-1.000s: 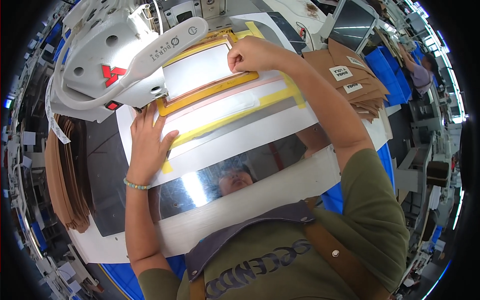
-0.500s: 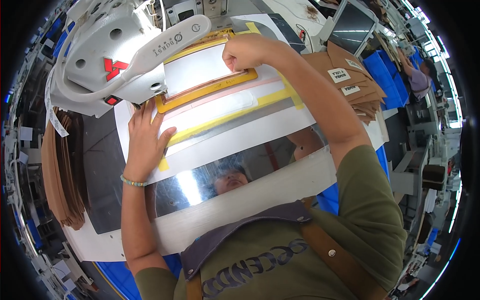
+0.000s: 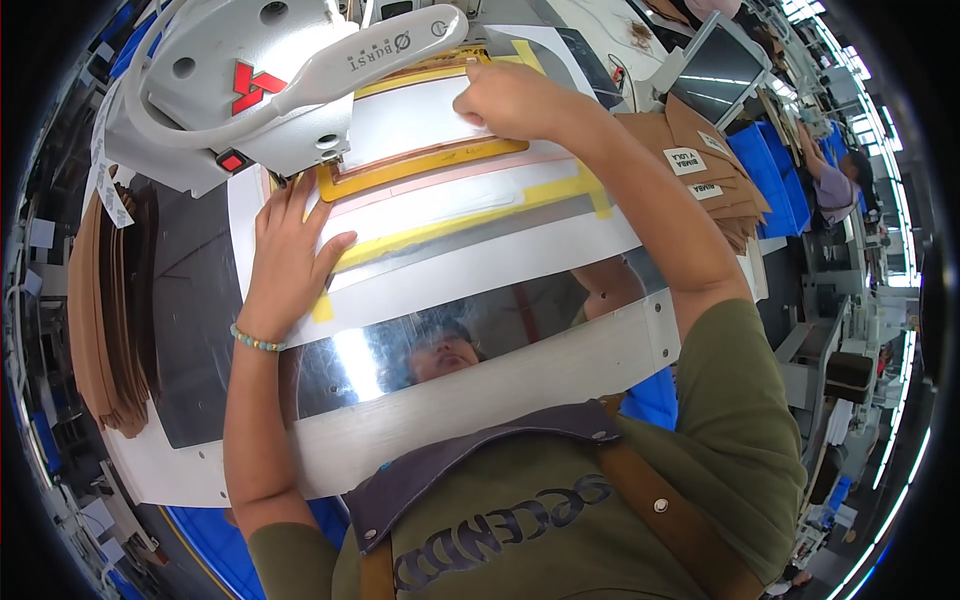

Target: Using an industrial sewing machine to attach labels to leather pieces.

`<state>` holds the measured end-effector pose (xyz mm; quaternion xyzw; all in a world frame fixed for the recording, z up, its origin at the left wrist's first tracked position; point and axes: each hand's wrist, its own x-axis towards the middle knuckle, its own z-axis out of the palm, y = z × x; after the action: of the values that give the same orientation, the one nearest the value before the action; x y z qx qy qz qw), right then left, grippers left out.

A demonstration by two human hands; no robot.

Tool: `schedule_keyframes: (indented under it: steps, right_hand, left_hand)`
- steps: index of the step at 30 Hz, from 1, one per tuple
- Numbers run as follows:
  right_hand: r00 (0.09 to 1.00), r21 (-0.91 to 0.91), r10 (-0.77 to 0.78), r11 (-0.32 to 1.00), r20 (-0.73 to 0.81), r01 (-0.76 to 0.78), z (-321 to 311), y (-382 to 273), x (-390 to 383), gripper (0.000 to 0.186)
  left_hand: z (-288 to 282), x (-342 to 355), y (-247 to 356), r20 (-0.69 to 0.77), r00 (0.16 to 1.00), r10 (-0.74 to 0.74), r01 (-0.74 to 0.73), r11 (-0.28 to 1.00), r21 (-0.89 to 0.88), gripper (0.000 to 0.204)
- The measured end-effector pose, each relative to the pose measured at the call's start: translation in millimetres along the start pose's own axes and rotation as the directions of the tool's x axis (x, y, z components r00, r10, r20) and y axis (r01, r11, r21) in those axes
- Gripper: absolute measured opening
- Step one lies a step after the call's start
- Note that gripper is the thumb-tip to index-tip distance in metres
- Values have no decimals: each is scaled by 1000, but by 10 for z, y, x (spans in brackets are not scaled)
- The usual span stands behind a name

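My left hand (image 3: 283,250) lies flat with its fingers apart on the left part of a white sheet (image 3: 420,283) marked with yellow tape. Its fingertips reach the left end of a yellow-edged frame (image 3: 430,167), just below the sewing machine head (image 3: 215,75). Inside the frame is a white panel (image 3: 405,128) with narrow brown strips along its long sides. At the frame's right end my right hand (image 3: 515,100) is closed, its fingers curled down toward the panel. Whatever those fingers hold is hidden or too small to make out.
A white lamp (image 3: 375,62) arches over the machine. Stacked brown pieces stand at the left (image 3: 105,330), and brown labelled pieces (image 3: 700,180) lie right, near a monitor (image 3: 715,65) and a blue bin (image 3: 775,180). A shiny metal plate (image 3: 520,325) lies in front. Another person (image 3: 835,180) is far right.
My right hand has shifted slightly away from me along the frame's right end, with its fingers still curled. My left hand stays flat in place. The whole view has moved a little.
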<state>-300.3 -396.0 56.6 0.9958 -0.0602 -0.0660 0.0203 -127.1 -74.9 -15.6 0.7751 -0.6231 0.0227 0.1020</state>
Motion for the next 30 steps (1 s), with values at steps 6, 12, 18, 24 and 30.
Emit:
schedule_keyframes:
  steps: [6,12,18,24,30]
  right_hand:
    - [981,414,-20,905,-191,99,-30,-7,347,24]
    - [980,937,-120,332,156,-108,64,-707,648,32]
    - [992,921,-14,375,124,-110,163,-854,616,39]
    - [974,887,-180,417,-136,201,-188,-1008,-128,43]
    - [677,599,-360,317,-641,735,-977,-2030,-482,44]
  left_hand:
    - [-8,8,-8,10,1000,-3,3,1000,-1,62]
    - [25,-20,-25,-88,996,21,-24,999,-39,60]
    - [15,-3,-4,-118,991,57,-62,997,-37,58]
    - [-19,-38,-46,-160,987,32,-45,996,-79,53]
    - [-429,-16,-654,-444,892,-83,130,989,77,45]
